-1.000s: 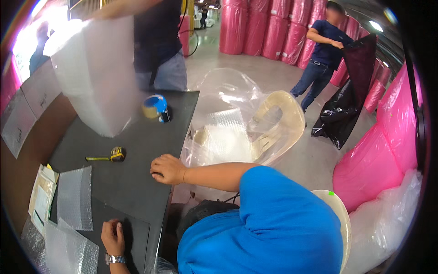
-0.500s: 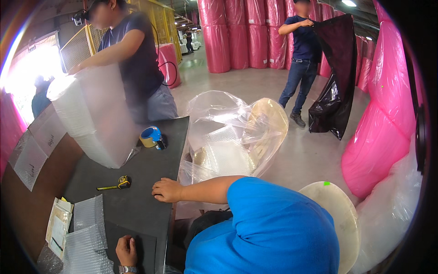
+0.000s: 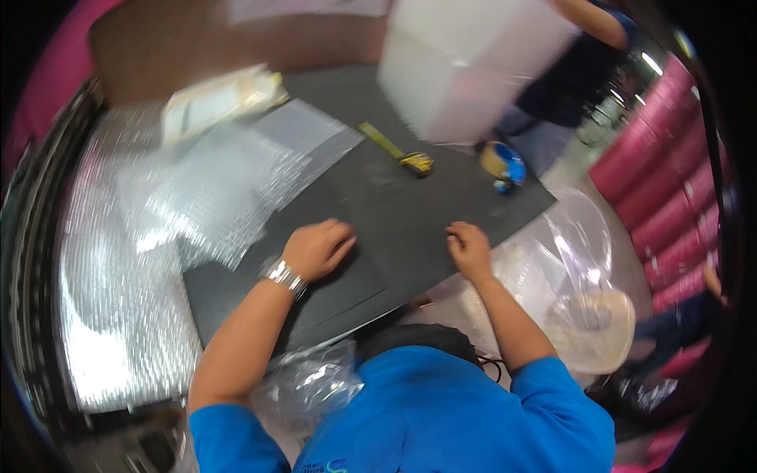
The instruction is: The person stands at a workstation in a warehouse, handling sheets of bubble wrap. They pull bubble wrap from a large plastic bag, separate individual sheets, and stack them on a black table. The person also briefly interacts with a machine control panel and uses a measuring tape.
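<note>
My left hand [image 3: 318,249] rests on the dark table top [image 3: 394,229], a metal watch on its wrist. Its thumb stands apart from the fingers, and it holds nothing. Near the table's right edge lies my right hand [image 3: 471,251], fingers loosely bent and apart, also without anything in it. Beyond both hands is a yellow-and-black tape measure [image 3: 416,164] with some of its blade pulled out. A blue tape dispenser [image 3: 509,167] with a roll of tape sits farther right. Bubble wrap pieces [image 3: 229,181] lie left of my left hand.
A tall whitish wrapped block [image 3: 465,71] stands at the table's far side, beside a co-worker's arm [image 3: 595,20]. A folder-like packet [image 3: 221,102] is at the back left. Clear plastic [image 3: 576,244] bulges by the right edge. Pink wrapped rolls [image 3: 662,158] stand beyond.
My view has swung left and down, blurring the picture and bringing the bubble wrap fully in. Both hands stay on the table. The person with the black sheet is now at the far right rim.
</note>
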The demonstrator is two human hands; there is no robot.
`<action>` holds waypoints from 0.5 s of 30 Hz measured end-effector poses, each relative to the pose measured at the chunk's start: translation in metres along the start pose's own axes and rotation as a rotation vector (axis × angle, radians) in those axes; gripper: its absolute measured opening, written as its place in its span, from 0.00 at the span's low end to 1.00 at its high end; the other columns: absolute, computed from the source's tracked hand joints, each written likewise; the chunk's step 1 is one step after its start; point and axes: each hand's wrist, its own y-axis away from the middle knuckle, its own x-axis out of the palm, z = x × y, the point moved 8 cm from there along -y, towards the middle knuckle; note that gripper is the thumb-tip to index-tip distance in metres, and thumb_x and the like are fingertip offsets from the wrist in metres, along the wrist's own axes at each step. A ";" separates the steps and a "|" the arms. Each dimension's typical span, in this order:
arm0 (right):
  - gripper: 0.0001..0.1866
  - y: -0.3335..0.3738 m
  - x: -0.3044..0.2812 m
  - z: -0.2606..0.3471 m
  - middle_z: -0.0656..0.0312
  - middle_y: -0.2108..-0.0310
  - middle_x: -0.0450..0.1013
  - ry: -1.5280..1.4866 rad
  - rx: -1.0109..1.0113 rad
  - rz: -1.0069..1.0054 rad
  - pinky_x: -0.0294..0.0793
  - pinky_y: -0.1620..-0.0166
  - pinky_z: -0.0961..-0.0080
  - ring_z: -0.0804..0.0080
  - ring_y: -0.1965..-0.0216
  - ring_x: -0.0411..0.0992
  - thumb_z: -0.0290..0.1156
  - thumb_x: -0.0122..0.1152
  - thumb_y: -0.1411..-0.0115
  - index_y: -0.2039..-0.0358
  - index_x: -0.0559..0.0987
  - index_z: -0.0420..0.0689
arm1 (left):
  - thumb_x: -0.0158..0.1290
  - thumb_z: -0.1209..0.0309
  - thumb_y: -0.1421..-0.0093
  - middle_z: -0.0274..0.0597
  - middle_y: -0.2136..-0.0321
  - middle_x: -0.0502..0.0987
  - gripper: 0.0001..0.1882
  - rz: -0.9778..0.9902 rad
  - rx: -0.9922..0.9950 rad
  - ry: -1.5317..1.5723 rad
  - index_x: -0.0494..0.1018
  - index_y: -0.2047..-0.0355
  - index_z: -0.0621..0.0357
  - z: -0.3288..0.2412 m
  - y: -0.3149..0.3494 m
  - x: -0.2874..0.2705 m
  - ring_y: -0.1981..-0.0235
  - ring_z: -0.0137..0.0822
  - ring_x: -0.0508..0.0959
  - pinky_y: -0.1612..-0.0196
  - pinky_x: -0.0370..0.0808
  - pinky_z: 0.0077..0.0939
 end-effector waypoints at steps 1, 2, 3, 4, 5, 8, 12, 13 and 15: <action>0.09 -0.004 0.000 0.002 0.55 0.68 0.72 0.003 0.005 0.052 0.66 0.59 0.66 0.59 0.64 0.69 0.31 0.54 0.54 0.72 0.76 0.42 | 0.49 0.67 0.47 0.42 0.78 0.70 0.06 -0.020 -0.026 -0.004 0.69 0.73 0.56 0.002 -0.001 -0.005 0.76 0.42 0.72 0.73 0.69 0.32; 0.10 -0.013 -0.001 0.010 0.54 0.68 0.72 -0.030 0.127 0.109 0.67 0.60 0.66 0.59 0.65 0.70 0.31 0.54 0.53 0.70 0.75 0.41 | 0.49 0.67 0.47 0.41 0.78 0.70 0.06 -0.066 -0.046 -0.004 0.70 0.73 0.56 0.006 0.000 -0.016 0.77 0.41 0.72 0.74 0.69 0.31; 0.12 -0.015 -0.002 0.008 0.55 0.72 0.72 0.021 0.105 0.053 0.67 0.61 0.71 0.62 0.68 0.70 0.32 0.55 0.51 0.65 0.74 0.41 | 0.49 0.67 0.47 0.40 0.79 0.70 0.06 -0.110 -0.043 -0.017 0.70 0.74 0.56 0.003 -0.002 -0.023 0.79 0.40 0.72 0.75 0.69 0.30; 0.16 -0.025 0.005 0.006 0.55 0.70 0.71 -0.118 0.203 0.118 0.67 0.60 0.72 0.64 0.66 0.69 0.34 0.55 0.50 0.61 0.72 0.41 | 0.49 0.68 0.48 0.39 0.80 0.69 0.05 -0.144 -0.057 -0.024 0.70 0.74 0.55 0.005 -0.002 -0.031 0.79 0.39 0.72 0.76 0.68 0.29; 0.19 -0.034 0.016 0.007 0.56 0.68 0.71 -0.248 0.305 0.176 0.67 0.59 0.74 0.67 0.64 0.69 0.35 0.56 0.49 0.58 0.70 0.41 | 0.50 0.68 0.48 0.38 0.81 0.69 0.05 -0.180 -0.059 -0.032 0.70 0.75 0.55 0.008 -0.002 -0.040 0.80 0.38 0.71 0.77 0.68 0.29; 0.25 -0.091 0.060 0.044 0.54 0.59 0.66 -0.545 0.137 0.215 0.64 0.54 0.73 0.68 0.58 0.65 0.39 0.56 0.48 0.52 0.65 0.42 | 0.51 0.69 0.49 0.37 0.83 0.67 0.04 -0.266 -0.034 -0.081 0.70 0.76 0.55 0.010 0.000 -0.064 0.83 0.36 0.70 0.80 0.67 0.27; 0.33 -0.173 0.132 0.098 0.46 0.50 0.59 -0.743 0.222 0.486 0.60 0.49 0.72 0.62 0.49 0.59 0.43 0.56 0.48 0.46 0.58 0.42 | 0.53 0.71 0.51 0.35 0.86 0.64 0.03 -0.365 -0.007 -0.158 0.70 0.78 0.54 0.014 0.004 -0.081 0.86 0.35 0.68 0.82 0.66 0.26; 0.36 -0.195 0.155 0.097 0.45 0.50 0.59 -0.669 0.197 0.522 0.60 0.49 0.69 0.60 0.48 0.58 0.46 0.57 0.50 0.45 0.57 0.42 | 0.53 0.71 0.52 0.35 0.86 0.64 0.03 -0.370 -0.004 -0.170 0.70 0.78 0.54 0.015 0.004 -0.083 0.86 0.35 0.68 0.83 0.65 0.27; 0.40 -0.230 0.188 0.092 0.43 0.49 0.58 -0.500 0.182 0.524 0.58 0.48 0.66 0.56 0.46 0.57 0.50 0.58 0.52 0.44 0.54 0.43 | 0.54 0.71 0.53 0.35 0.87 0.64 0.04 -0.401 -0.004 -0.166 0.70 0.79 0.54 0.017 0.003 -0.086 0.86 0.35 0.68 0.83 0.65 0.26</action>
